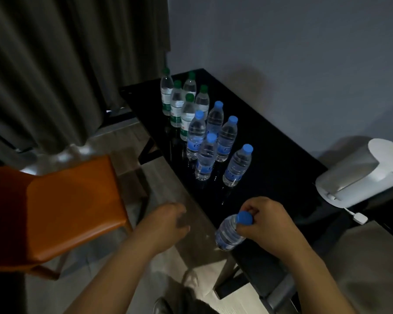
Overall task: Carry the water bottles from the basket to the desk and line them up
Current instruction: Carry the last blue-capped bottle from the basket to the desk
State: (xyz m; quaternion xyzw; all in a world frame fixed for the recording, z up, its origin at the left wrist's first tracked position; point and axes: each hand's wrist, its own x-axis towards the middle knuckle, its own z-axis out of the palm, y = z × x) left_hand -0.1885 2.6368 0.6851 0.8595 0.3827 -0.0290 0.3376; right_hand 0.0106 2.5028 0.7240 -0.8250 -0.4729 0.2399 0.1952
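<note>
Low light; I am not managing to read the bottle labels. The white appliance (359, 175) at the right is running off the frame edge, so I am naming it no closer. A white plug (359, 218) is lying just beside it. The orange chair (73, 200) is getting cut off at the left. The black desk (270, 143) is passing under the right forearm at its near end, hidden there.

Count: five green-capped bottles (176, 105) are standing upright at the far end of the desk, bunched and overlapping in view. Five blue-capped bottles (225, 137) are standing upright nearer, just beside the green group. One more blue-capped bottle is in hand, making six blue and eleven in all.

The right hand (266, 225) is gripping the held bottle (228, 233) at the neck, its fingers (252, 228) curling round just under the blue cap. The cap is poking out to the left of the knuckles. The body is hanging tilted, down and left of the fingers, with its base at the desk's near front edge. I am unable to tell whether the base is touching the surface.

The left hand (168, 220) is hovering over the floor between chair and desk, fingers loosely curled, holding nothing, apart from the bottle.
</note>
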